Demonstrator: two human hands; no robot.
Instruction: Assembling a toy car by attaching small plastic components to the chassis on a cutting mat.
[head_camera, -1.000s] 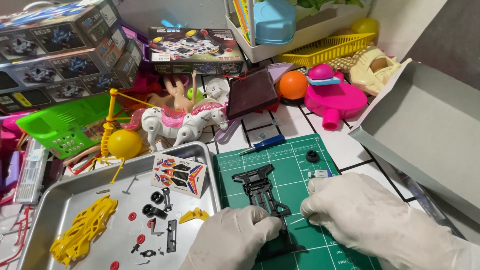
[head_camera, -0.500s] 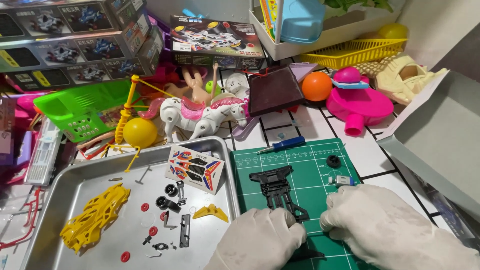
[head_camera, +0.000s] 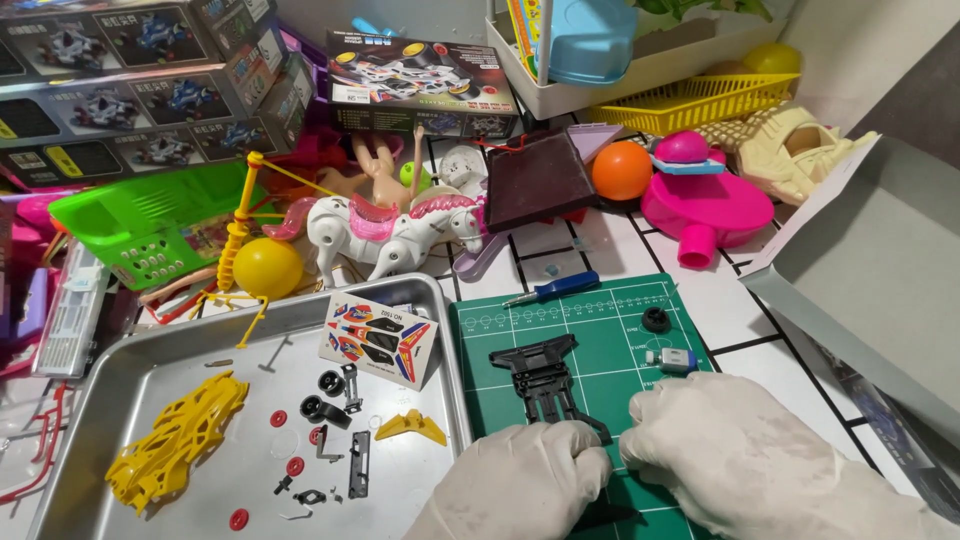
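Both my hands wear white gloves and meet at the near end of a black toy car chassis (head_camera: 543, 378) lying on a green cutting mat (head_camera: 600, 320). My left hand (head_camera: 525, 480) is closed on the chassis's near end from the left. My right hand (head_camera: 735, 462) pinches the same end from the right. On the mat beyond lie a small black wheel (head_camera: 655, 320), a small grey motor (head_camera: 675, 360) and a blue-handled screwdriver (head_camera: 555, 290).
A metal tray (head_camera: 130, 380) on the left holds a yellow car body (head_camera: 175, 440), a sticker sheet (head_camera: 380, 340), black wheels and small red and black parts. Toys, boxes, a white horse (head_camera: 395, 225), an orange ball (head_camera: 620, 170) and an open grey box (head_camera: 880, 290) crowd the table.
The camera has tipped down and nearer, so the scene sits higher in view. My hands stay together on the chassis's near end, with little shift between them.
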